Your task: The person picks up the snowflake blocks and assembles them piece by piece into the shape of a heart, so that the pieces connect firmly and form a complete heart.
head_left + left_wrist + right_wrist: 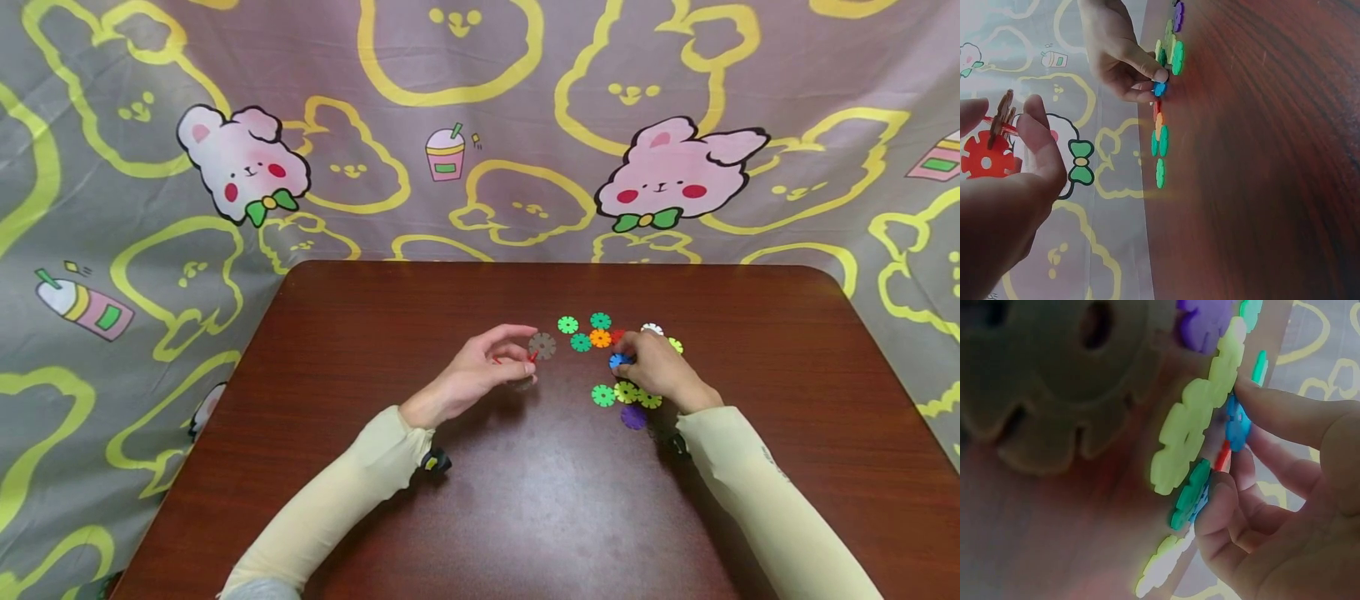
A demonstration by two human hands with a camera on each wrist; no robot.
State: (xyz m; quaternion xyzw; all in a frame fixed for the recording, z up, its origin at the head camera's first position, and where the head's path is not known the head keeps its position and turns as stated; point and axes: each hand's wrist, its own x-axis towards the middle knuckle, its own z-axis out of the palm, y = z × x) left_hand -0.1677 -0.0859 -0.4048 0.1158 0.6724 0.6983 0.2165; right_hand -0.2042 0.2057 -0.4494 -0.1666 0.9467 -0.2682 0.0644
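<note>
My left hand [487,360] is raised over the table and holds notched plastic discs joined together. A brown disc [542,345] stands out past its fingertips, and a red disc [986,156] shows beside the brown one in the left wrist view. Over the scattered discs at the right, my right hand [662,367] pinches a blue disc [1237,425] between thumb and finger. Close by that hand lie a red disc [617,337], partly hidden by it, and a dark green disc [1190,495].
On the brown table [525,492] lie more discs: an orange disc [600,338], a light green disc [567,325], a yellow disc [626,392] and a purple disc [633,417]. A patterned cloth [420,225] hangs behind the table. A dark blurred disc [1041,381] fills the right wrist view's upper left.
</note>
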